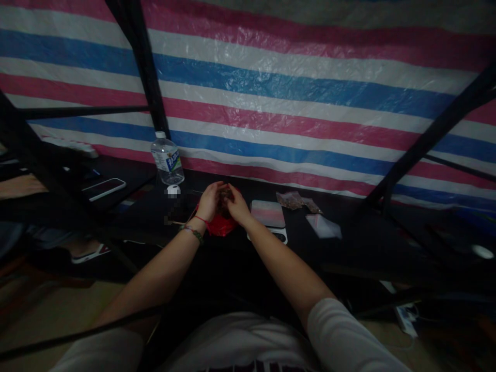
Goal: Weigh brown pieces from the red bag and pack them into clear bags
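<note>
Brown clump (226, 195) between both hands' fingers (217, 192) (above red bag (220, 225))

Dim light. Striped red, white, blue tarp (294, 98) forms the back wall. Black frame poles (139, 67) cross it. Dark desk (360, 243); tan floor (42, 315) below.

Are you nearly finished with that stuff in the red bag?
Hard to say how near. Done, it seems: a few small filled packets lie behind the scale. In hand: both the left hand and right hand work a brownish clump over the red bag. Left: an empty-looking clear bag lies flat, and the scale's top is bare.
</note>
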